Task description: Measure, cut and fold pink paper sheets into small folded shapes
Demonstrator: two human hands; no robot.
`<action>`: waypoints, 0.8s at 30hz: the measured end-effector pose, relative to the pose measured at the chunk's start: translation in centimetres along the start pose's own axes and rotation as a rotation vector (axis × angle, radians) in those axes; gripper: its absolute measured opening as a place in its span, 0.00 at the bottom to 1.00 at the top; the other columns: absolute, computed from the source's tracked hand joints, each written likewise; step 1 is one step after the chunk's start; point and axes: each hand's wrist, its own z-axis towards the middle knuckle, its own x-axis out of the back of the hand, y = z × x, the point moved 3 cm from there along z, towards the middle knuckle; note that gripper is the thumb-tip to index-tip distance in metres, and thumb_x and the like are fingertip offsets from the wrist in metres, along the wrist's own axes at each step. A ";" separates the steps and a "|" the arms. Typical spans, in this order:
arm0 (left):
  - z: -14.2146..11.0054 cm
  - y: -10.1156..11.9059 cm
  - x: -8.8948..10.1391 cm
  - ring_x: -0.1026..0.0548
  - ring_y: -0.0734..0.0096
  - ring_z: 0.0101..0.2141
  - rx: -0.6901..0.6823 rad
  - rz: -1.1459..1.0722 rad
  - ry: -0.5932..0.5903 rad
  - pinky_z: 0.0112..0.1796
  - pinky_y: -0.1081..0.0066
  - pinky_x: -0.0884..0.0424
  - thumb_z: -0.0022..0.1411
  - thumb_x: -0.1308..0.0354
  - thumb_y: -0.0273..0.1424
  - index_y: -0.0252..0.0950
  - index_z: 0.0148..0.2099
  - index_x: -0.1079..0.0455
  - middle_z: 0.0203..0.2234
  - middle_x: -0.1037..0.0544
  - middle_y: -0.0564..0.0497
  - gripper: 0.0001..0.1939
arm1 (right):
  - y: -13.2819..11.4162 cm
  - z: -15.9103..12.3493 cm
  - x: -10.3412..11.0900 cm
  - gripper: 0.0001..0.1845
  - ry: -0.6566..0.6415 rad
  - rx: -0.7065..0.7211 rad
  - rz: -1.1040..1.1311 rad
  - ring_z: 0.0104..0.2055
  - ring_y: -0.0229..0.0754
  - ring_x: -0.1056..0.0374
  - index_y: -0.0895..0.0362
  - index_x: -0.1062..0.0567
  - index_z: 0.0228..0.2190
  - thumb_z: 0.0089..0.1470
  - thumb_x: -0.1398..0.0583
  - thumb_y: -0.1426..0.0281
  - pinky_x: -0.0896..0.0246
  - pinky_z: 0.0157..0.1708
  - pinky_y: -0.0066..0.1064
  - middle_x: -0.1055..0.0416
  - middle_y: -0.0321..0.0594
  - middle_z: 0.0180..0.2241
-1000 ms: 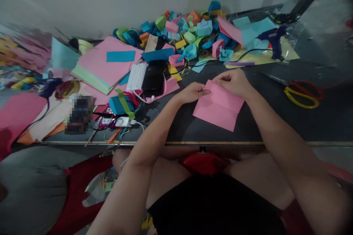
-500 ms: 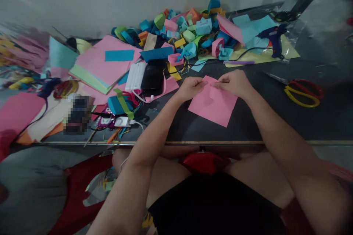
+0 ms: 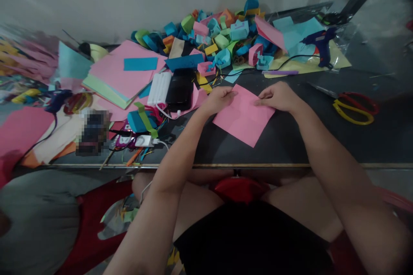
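While L hand (image 3: pixel 220 98) pinches pink paper (image 3: pixel 244 121) nr top corner, R hand (image 3: pixel 278 96) pinches upper rt. edge.

A dark-topped desk (image 3: pixel 325 144), edged at the front with a pale strip, carries a heap of folded paper pieces (image 3: pixel 222 38) in blue, green, pink and orange along its wall side. At left lies a stack of colored sheets (image 3: pixel 127 77), topped in pink; thin orange strips (image 3: pixel 133 157) are scattered near the front edge. At right, scissors (image 3: pixel 353 111) with red and yellow handles rest near a yellow sheet (image 3: pixel 305 68).
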 end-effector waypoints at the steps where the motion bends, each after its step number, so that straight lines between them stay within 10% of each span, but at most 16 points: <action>1: 0.0 -0.1 0.1 0.43 0.74 0.24 0.003 -0.012 -0.007 0.28 0.69 0.46 0.70 0.48 0.34 0.39 0.25 0.45 0.20 0.41 0.57 0.19 | 0.1 0.0 0.2 0.27 0.002 0.004 -0.027 0.28 0.43 0.30 0.54 0.16 0.23 0.43 0.29 0.41 0.41 0.30 0.36 0.24 0.39 0.22; 24: 0.0 -0.8 1.8 0.47 0.76 0.22 0.090 -0.023 0.034 0.28 0.68 0.51 0.69 0.46 0.33 0.40 0.24 0.47 0.19 0.46 0.58 0.21 | 1.5 -0.1 0.5 0.19 -0.219 -0.096 0.045 0.21 0.40 0.29 0.53 0.15 0.24 0.47 0.28 0.50 0.35 0.27 0.34 0.25 0.37 0.18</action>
